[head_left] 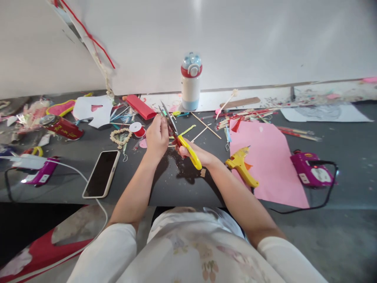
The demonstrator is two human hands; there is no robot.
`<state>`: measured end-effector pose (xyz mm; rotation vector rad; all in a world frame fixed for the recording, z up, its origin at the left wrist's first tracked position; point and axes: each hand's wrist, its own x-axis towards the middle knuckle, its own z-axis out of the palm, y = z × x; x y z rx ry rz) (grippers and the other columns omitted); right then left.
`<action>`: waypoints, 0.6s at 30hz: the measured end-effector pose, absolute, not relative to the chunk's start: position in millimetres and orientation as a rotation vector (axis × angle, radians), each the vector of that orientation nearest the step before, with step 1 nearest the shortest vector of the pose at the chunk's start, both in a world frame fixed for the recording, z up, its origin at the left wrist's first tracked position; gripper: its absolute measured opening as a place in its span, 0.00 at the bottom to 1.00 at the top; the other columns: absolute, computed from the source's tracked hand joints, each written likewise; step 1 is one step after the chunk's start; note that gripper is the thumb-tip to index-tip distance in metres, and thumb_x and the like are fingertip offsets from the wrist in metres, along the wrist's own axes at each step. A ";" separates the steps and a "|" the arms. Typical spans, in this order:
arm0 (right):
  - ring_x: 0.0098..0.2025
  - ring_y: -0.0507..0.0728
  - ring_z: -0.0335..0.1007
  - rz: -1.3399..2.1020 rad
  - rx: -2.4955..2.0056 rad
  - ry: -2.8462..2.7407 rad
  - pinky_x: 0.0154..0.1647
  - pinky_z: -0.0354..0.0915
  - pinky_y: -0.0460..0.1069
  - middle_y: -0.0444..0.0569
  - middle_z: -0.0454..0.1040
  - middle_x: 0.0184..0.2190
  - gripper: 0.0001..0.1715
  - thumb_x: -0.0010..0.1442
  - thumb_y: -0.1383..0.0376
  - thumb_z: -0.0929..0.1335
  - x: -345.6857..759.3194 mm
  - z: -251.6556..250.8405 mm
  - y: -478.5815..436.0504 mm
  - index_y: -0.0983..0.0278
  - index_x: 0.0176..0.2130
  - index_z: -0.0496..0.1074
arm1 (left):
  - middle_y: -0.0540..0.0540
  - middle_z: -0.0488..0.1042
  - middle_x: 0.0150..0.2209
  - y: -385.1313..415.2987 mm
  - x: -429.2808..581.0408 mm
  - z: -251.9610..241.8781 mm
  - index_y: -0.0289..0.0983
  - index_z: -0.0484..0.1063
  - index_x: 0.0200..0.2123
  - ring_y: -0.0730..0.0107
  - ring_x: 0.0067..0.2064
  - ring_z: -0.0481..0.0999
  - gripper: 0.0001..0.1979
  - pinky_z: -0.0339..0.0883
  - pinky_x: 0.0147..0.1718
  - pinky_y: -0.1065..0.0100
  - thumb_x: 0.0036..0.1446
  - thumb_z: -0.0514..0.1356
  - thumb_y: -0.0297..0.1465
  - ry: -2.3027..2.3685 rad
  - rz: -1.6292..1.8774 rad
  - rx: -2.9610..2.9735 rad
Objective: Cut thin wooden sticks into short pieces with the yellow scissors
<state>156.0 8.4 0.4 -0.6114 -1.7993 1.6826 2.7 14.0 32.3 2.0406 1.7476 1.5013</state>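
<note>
Now our right hand [196, 154] grips the yellow-handled scissors [174, 129] over the near middle of the table [176, 190], blades slightly parted and pointing far-left. Our left hand [157, 136] curls shut just beside them; what it pinches we cannot tell. We judge it best to keep those fingertips behind the blades and close in short, steady snips.

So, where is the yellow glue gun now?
Head view: the yellow glue gun lies right of centre, on the pink paper's left edge, near the right hand.
</note>
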 end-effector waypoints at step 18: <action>0.24 0.49 0.48 1.831 -0.520 -1.630 0.24 0.51 0.48 0.41 0.52 0.25 0.32 0.48 0.36 0.62 155.3 7.9 7.9 0.62 0.31 0.58 | 0.51 0.69 0.27 13.7 4.3 29.3 0.38 0.64 0.35 0.77 0.26 0.68 0.14 0.61 0.29 0.72 0.64 0.44 0.39 1.727 1.413 2.134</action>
